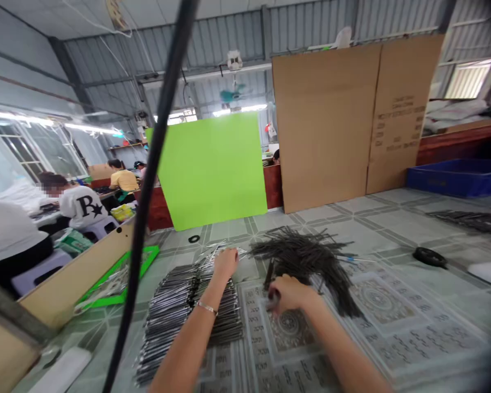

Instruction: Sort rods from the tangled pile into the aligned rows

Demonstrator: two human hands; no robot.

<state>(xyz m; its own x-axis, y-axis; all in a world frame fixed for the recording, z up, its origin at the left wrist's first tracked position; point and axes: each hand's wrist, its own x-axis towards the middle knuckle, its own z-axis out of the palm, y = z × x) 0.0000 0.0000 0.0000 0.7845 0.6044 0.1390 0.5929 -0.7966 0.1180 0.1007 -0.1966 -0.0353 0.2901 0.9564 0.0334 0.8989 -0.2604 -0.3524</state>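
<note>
My left hand (226,264), with a bracelet on its wrist, is closed at the far end of the neatly laid dark metal rods (167,305). Its fingertips face away, and what they grip, if anything, is hidden. Loose, shinier silver rods (213,254) lie right beside it. My right hand (291,293) is curled, thumb and fingers together, above a patterned mat (288,333). Something small and dark shows at its fingers, blurred. Just behind and right of this hand spreads a tangled heap of thin dark rods (306,251).
A black cable (147,196) crosses the view at left. A green tray (141,267) stands left, a black tape roll (429,256) right. Behind are a green board (216,169), cardboard (327,131) and a blue crate (454,180). Several people sit at far left.
</note>
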